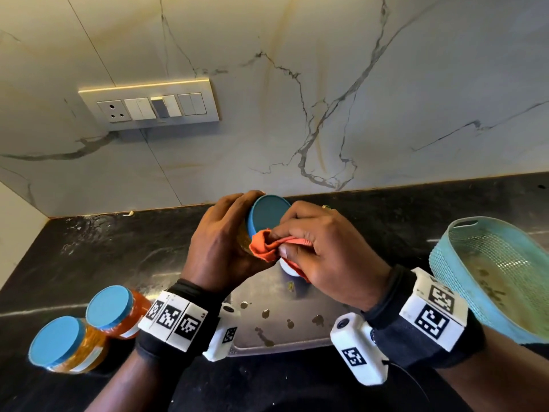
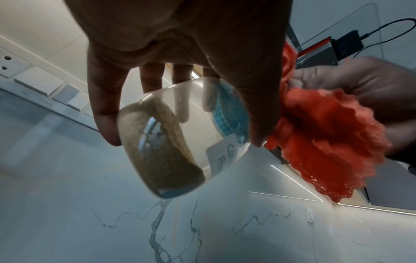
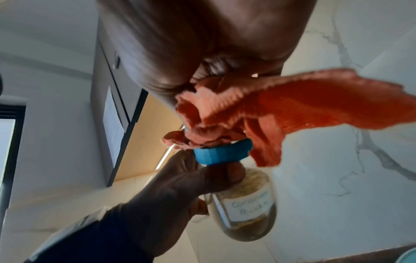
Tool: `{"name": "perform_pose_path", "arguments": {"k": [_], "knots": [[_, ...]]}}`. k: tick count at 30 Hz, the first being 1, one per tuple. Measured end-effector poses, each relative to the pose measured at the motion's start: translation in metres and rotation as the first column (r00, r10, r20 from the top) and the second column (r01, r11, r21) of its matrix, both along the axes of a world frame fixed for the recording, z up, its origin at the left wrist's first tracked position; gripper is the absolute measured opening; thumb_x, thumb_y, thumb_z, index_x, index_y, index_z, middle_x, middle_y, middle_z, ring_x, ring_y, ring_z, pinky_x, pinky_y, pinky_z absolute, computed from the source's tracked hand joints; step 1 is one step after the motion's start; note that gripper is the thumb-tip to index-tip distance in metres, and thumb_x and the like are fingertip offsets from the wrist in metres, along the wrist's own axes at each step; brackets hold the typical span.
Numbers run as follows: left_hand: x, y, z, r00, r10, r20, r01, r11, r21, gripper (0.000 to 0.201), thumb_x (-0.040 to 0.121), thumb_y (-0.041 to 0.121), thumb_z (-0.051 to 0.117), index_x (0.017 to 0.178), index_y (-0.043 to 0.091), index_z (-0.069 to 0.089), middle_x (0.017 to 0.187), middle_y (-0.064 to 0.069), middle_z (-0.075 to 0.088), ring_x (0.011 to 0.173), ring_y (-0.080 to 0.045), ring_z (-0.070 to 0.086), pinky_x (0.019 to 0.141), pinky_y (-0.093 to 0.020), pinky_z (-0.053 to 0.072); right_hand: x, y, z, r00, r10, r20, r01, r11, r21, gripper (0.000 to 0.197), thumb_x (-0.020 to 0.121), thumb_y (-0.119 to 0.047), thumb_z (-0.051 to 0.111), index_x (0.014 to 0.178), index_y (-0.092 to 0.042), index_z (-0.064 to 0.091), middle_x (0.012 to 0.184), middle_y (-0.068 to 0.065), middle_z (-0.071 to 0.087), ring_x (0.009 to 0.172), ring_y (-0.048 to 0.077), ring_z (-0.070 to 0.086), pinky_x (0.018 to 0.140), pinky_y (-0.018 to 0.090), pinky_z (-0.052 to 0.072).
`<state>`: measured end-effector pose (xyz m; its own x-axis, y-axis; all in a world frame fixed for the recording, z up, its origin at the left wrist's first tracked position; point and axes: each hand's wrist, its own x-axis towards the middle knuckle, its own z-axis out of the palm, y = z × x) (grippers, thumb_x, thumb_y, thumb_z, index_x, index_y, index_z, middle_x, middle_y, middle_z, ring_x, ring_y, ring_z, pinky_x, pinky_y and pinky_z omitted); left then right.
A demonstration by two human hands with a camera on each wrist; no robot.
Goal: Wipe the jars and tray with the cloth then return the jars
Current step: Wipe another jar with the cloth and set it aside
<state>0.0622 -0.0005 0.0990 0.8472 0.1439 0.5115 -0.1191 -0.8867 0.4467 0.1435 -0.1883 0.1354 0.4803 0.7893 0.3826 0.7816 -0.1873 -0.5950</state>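
Left hand (image 1: 221, 242) grips a smooth, probably breakable glass jar (image 3: 245, 206) by its body; right hand (image 1: 323, 248) pinches the soft cloth (image 1: 267, 248) against its lid (image 1: 269, 217).

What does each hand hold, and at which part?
Left hand grips the jar by its glass body, below the lid. Right hand pinches the bunched cloth.

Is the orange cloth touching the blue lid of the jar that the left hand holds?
Touching. In the right wrist view the orange cloth, bunched in the right hand, presses on the top of the blue lid; no gap shows.
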Motion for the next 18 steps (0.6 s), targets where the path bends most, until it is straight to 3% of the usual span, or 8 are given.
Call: {"name": "perform_pose_path", "arguments": {"k": [5, 10, 14, 18], "knots": [[-0.001, 0.000, -0.006, 1.000, 0.015, 0.013, -0.015, 1.000, -0.013, 0.084, 0.069, 0.061, 0.079, 0.135, 0.012, 0.060, 0.129, -0.002, 0.065, 0.118, -0.023, 0.060, 0.095, -0.039, 0.052, 0.018, -0.016, -0.001, 0.972, -0.029, 0.231, 0.067, 0.985, -0.159, 0.024, 0.083, -0.021, 0.061, 0.099, -0.020, 0.078, 0.093, -0.007, 0.062, 0.081, 0.019, 0.060, 0.071, 0.045, 0.049], [0.004, -0.011, -0.009, 1.000, -0.006, 0.020, 0.007, 0.999, -0.047, 0.081, 0.069, 0.057, 0.080, 0.135, 0.014, 0.060, 0.129, 0.001, 0.065, 0.117, -0.018, 0.060, 0.097, -0.037, 0.052, 0.042, -0.008, 0.000, 0.938, -0.146, 0.314, 0.182, 0.979, -0.089, 0.023, 0.079, -0.019, 0.062, 0.095, -0.018, 0.079, 0.089, -0.001, 0.063, 0.079, 0.027, 0.061, 0.070, 0.044, 0.051], [0.004, -0.014, -0.010, 0.999, -0.035, 0.022, 0.036, 0.998, -0.056, 0.080, 0.069, 0.053, 0.080, 0.136, 0.013, 0.060, 0.130, 0.002, 0.065, 0.120, -0.015, 0.058, 0.100, -0.032, 0.050, 0.042, 0.012, 0.002, 0.970, -0.156, 0.186, 0.148, 0.987, 0.056, 0.022, 0.079, -0.014, 0.066, 0.096, -0.013, 0.080, 0.089, 0.003, 0.065, 0.083, 0.024, 0.062, 0.073, 0.034, 0.050], [0.001, -0.010, -0.007, 0.999, -0.040, -0.017, 0.038, 0.993, -0.108, 0.078, 0.067, 0.054, 0.081, 0.135, 0.022, 0.060, 0.130, 0.012, 0.062, 0.118, -0.012, 0.061, 0.096, -0.031, 0.053, 0.038, 0.018, 0.004, 0.994, 0.058, -0.087, -0.050, 0.994, 0.101, 0.026, 0.081, -0.007, 0.071, 0.106, -0.009, 0.078, 0.096, 0.001, 0.066, 0.090, 0.015, 0.065, 0.081, 0.024, 0.052]]}}
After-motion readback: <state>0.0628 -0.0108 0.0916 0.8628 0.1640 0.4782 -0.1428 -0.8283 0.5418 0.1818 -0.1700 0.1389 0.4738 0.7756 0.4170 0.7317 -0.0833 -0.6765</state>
